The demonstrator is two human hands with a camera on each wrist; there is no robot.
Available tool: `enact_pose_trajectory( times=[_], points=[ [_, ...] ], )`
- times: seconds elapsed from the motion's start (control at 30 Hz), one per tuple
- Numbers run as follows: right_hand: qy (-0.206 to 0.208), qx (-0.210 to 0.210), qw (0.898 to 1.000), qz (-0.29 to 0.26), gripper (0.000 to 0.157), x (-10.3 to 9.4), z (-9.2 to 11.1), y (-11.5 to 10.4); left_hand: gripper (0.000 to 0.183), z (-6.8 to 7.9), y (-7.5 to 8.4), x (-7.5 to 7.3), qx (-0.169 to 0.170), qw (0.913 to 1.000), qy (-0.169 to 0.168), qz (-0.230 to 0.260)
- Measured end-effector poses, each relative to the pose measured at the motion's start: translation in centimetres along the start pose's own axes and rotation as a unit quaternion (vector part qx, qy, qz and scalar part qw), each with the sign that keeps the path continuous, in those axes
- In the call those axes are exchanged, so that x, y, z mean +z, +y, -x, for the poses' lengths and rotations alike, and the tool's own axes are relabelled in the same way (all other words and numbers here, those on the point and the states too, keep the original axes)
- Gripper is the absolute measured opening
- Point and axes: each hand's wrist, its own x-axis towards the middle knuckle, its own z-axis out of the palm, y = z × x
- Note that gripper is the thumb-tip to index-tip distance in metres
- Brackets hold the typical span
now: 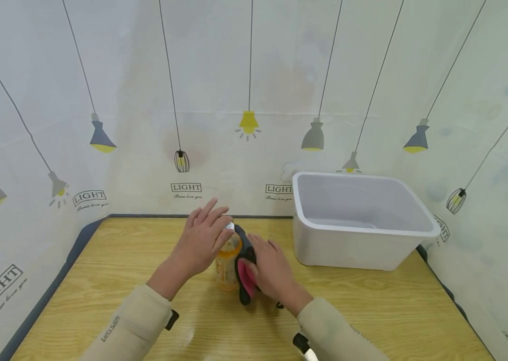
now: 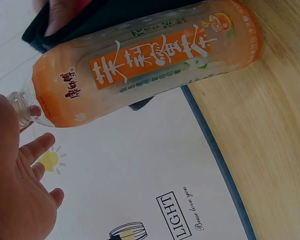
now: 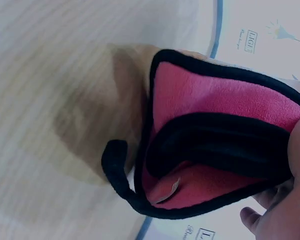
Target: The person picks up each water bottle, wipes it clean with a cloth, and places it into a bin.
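Note:
An orange-labelled drink bottle (image 1: 227,271) stands upright on the wooden table. My left hand (image 1: 197,245) is at its top, with thumb and a finger pinching the clear neck and the other fingers spread out. The label of the bottle (image 2: 150,65) faces the left wrist view. Beside the bottle, my right hand (image 1: 276,268) grips a pink fleece cloth with black edging (image 1: 247,281), folded and held up against the bottle's right side. In the right wrist view, a black strip crosses the pink face of the cloth (image 3: 190,90), and a black loop sticks out at its corner.
A white plastic bin (image 1: 348,245) stands at the back right of the table (image 1: 137,260). Behind it hangs a pale backdrop (image 1: 218,65) printed with lamps, meeting the table along a dark blue edge.

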Motion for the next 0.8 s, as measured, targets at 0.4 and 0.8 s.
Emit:
enact_pose_trajectory(
  times=[0.4, 0.8],
  points=[
    [0.043, -0.023, 0.999, 0.003, 0.061, -2.0, -1.2, -1.3, 0.043, 0.1, 0.0, 0.6, -0.02, 0.9996, 0.009, 0.021],
    [0.028, -0.039, 0.993, 0.108, 0.072, -2.5, -1.6, -2.5, 0.042, 0.3, 0.2, 0.7, -0.025, 0.9995, 0.012, 0.016]
  ],
)
